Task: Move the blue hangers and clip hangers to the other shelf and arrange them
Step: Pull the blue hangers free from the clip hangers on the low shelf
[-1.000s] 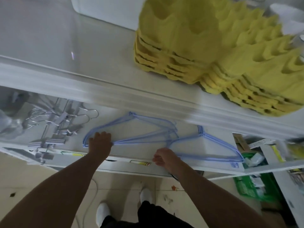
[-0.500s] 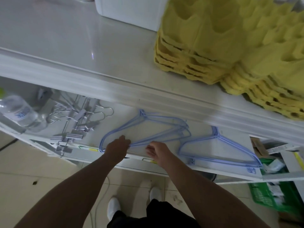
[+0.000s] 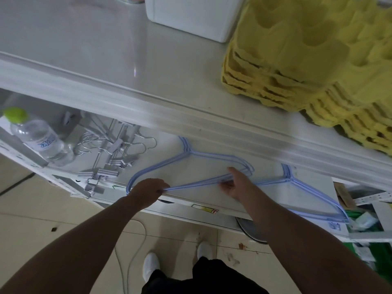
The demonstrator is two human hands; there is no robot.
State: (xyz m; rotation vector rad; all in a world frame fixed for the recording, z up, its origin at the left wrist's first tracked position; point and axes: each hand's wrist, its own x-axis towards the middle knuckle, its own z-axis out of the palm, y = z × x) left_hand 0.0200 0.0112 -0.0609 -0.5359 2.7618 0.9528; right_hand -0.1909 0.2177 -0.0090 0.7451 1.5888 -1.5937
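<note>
A stack of blue wire hangers (image 3: pixel 214 154) lies flat on the lower white shelf (image 3: pixel 214 200). My left hand (image 3: pixel 148 187) grips the stack's bottom bar near its left corner. My right hand (image 3: pixel 235 183) pinches the same bar near its right end. A second stack of blue hangers (image 3: pixel 305 187) lies to the right on the same shelf, touched by neither hand and partly hidden by my right forearm. Several metal clip hangers (image 3: pixel 110 160) lie in a heap at the shelf's left.
A water bottle with a green cap (image 3: pixel 40 139) stands left of the clip hangers. On the upper shelf (image 3: pixel 84 49) sit a white box (image 3: pixel 191 15) and stacks of yellow egg trays (image 3: pixel 307 56). A green basket (image 3: pixel 371 240) sits lower right. Tiled floor lies below.
My right hand left the shelf's front edge near the right stack and moved left and inward onto the left stack's bar. My left hand stayed gripping the left corner.
</note>
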